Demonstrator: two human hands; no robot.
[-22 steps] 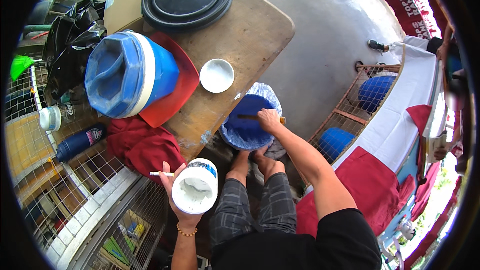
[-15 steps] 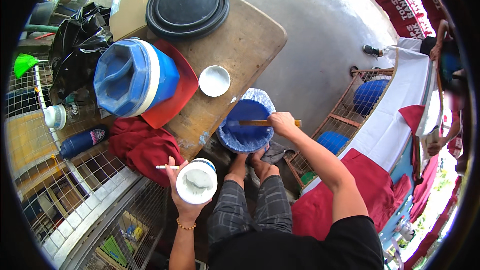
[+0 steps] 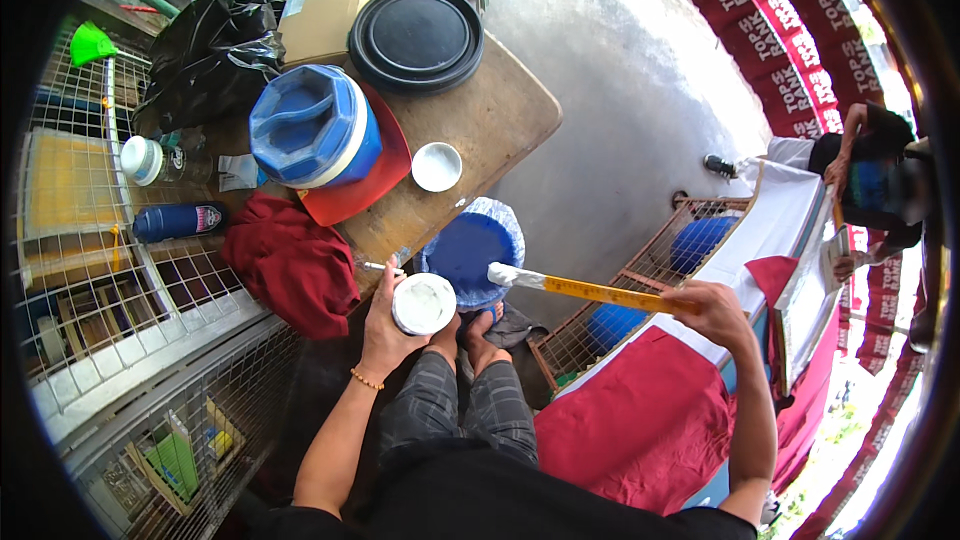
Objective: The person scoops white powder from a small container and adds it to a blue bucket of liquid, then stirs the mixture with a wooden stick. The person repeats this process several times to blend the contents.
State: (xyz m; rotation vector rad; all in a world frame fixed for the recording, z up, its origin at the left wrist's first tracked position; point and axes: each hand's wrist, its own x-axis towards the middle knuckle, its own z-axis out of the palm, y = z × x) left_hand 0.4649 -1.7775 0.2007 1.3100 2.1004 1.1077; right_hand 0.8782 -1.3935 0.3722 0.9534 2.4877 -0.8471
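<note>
My left hand (image 3: 390, 325) is closed round a white tub (image 3: 424, 304) with white paste inside. A thin white stick (image 3: 378, 266) juts out by its fingers; its kind I cannot tell. In my right hand (image 3: 715, 312) is the end of a yellow measuring stick (image 3: 610, 293), held nearly level. White paste coats the far tip (image 3: 515, 276), which is over the right side of a plastic-lined bucket (image 3: 512, 230). Deep blue shows inside the bucket, which stands in front of my feet. Whether that is liquid or the bucket's wall I cannot tell.
A wooden table (image 3: 510, 130) bears a white bowl (image 3: 437, 167), a blue jug (image 3: 312, 130), a black lid (image 3: 416, 38) and a cardboard box (image 3: 330, 15). Maroon cloth (image 3: 285, 265) lies at its near side. At right, a cloth-covered cage (image 3: 650, 260) stands near another person (image 3: 870, 160).
My right hand has moved right, lifting the measuring stick out of the bucket; its paste-covered end now shows. My left hand has brought the tub up, close to the bucket. The view has shifted.
</note>
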